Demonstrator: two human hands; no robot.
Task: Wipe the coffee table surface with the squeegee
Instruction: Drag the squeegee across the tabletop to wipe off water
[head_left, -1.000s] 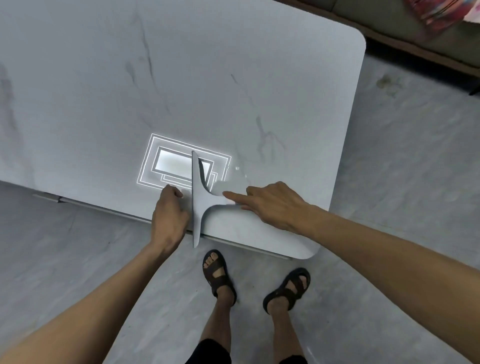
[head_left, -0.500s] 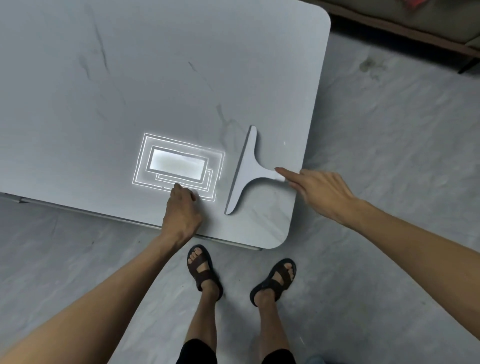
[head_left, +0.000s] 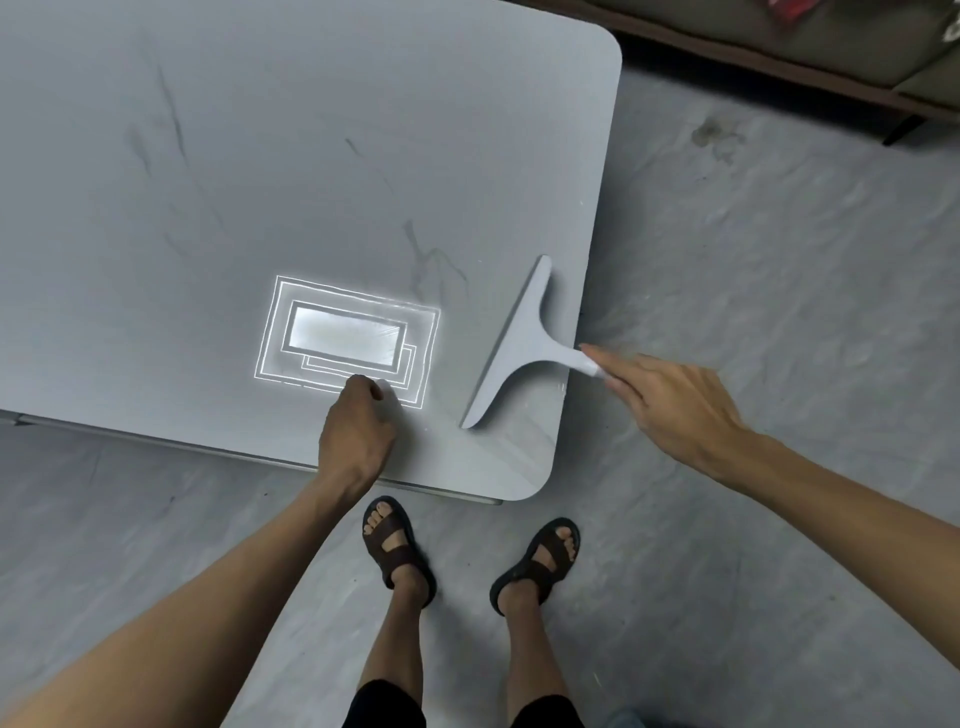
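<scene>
The grey marble-look coffee table (head_left: 311, 156) fills the upper left. A white T-shaped squeegee (head_left: 519, 338) lies on it close to the right edge, blade slanted, handle tip sticking out past the edge. My right hand (head_left: 670, 400) is beyond that edge and pinches the end of the handle with its fingertips. My left hand (head_left: 356, 431) rests curled on the tabletop near the front edge, to the left of the blade and apart from it.
A bright rectangular light reflection (head_left: 348, 338) shines on the tabletop just above my left hand. My sandalled feet (head_left: 395, 545) stand on the grey floor (head_left: 753, 260) by the table's front right corner. A low piece of dark furniture (head_left: 779, 31) runs along the top right.
The squeegee has travelled rightwards across the table, from beside my left hand to the right edge, pulled by my right hand. My left hand has stayed in place.
</scene>
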